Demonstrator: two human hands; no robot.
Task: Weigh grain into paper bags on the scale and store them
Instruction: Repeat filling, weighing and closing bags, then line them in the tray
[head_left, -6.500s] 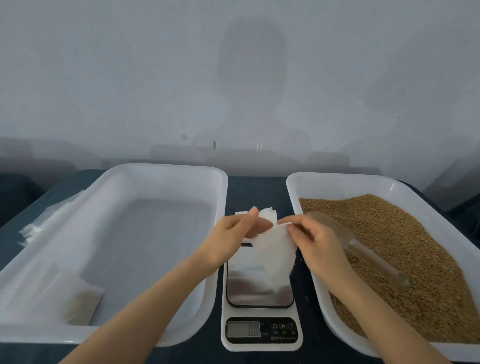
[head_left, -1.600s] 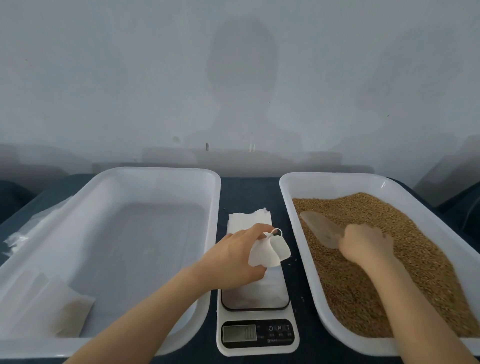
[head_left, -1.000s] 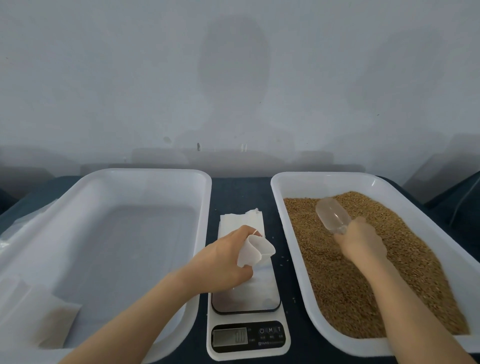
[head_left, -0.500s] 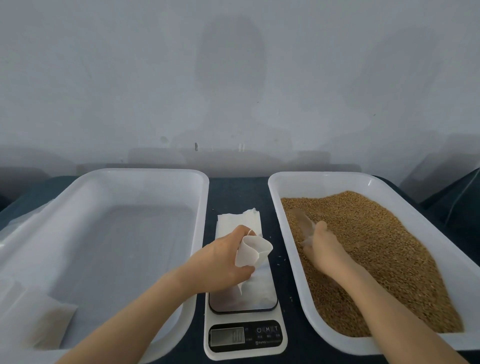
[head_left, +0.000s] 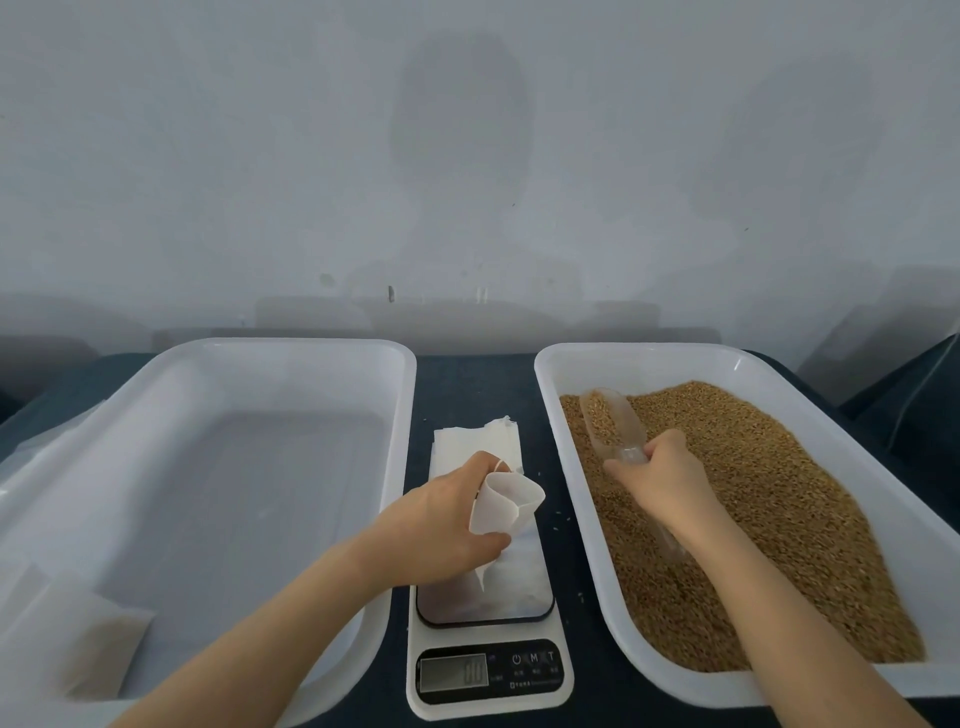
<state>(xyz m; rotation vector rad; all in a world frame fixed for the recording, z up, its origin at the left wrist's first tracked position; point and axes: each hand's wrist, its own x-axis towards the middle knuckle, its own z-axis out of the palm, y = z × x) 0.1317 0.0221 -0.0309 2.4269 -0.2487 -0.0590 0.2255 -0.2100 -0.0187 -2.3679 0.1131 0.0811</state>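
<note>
1. Your left hand (head_left: 441, 519) grips a white paper bag (head_left: 506, 501), fingers curled round its side. It holds the mouth open over the plate (head_left: 519, 592) of the scale (head_left: 488, 670). I cannot tell whether the bag's lower end rests on the plate.
2. Your right hand (head_left: 660, 478) is closed round the handle of the clear scoop (head_left: 610, 423). The scoop carries some grain and hangs above the grain (head_left: 779, 519) in the right tray (head_left: 566, 499), just beside the scale.
3. No grain shows in the bag, so filling it is not yet begun. The display (head_left: 453, 673) is too blurred to read surely.
4. At the near corner of the left tray (head_left: 208, 348) lies what looks like one filled bag (head_left: 104, 649). I judge one portion already stored.
5. A stack of flat bags (head_left: 467, 444) lies on the surface (head_left: 472, 384) behind the scale, so more weighing and storing is left.
</note>
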